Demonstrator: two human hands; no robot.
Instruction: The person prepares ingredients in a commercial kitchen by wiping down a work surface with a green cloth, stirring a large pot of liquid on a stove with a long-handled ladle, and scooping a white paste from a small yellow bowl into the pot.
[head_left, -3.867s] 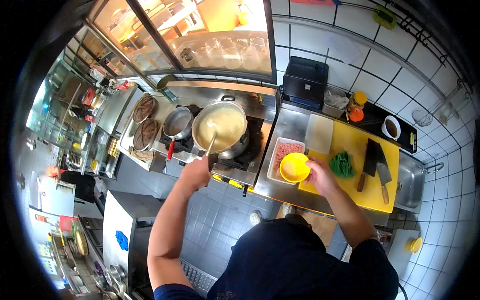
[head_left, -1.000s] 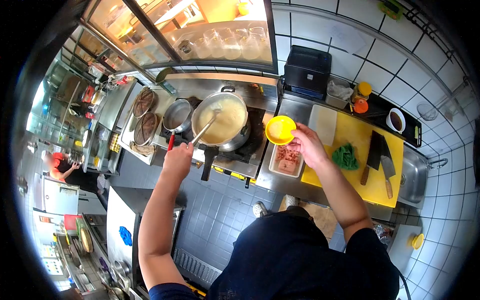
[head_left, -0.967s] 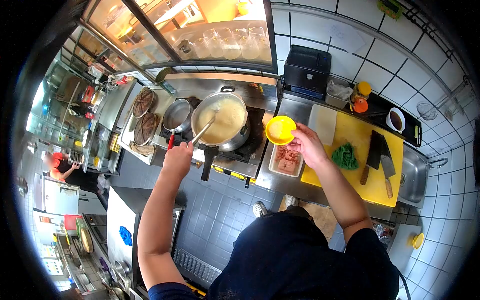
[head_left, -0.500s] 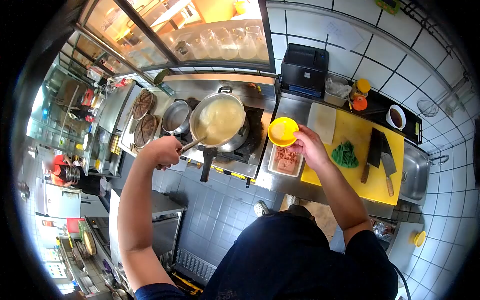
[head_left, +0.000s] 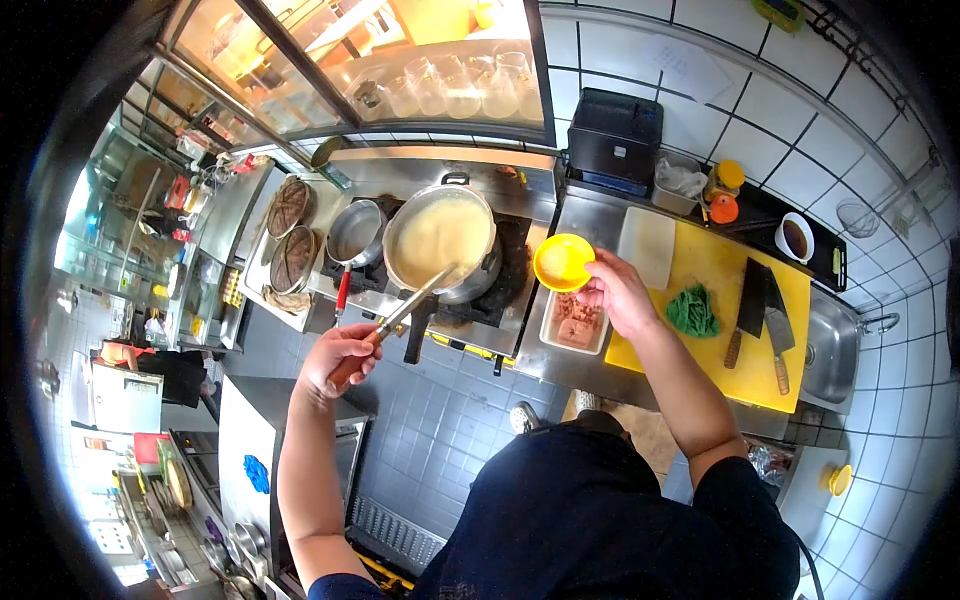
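My left hand (head_left: 343, 358) is closed round the wooden handle of a ladle (head_left: 405, 312); the ladle's far end dips into a pot (head_left: 391, 262) of pale, creamy liquid (head_left: 440, 235), so its head is hidden. The pot stands on the stove with a black handle toward me. In my right hand (head_left: 615, 293) is a small yellow bowl (head_left: 563, 262) with something pale inside, gripped at its right rim. Just below that bowl, a white tray (head_left: 548, 335) holds chopped pink meat (head_left: 577, 325).
A saucepan (head_left: 355, 232) with a red handle sits left of the pot. On the yellow cutting board (head_left: 650, 350) lie green leaves (head_left: 692, 311), a cleaver (head_left: 750, 300) and a knife (head_left: 777, 345). A sink (head_left: 830, 345) is at the right. Another person (head_left: 180, 375) stands far left.
My left hand has moved down and right, swinging the ladle to the pot's near right side. The saucepan's red handle now shows. The yellow bowl has barely moved.
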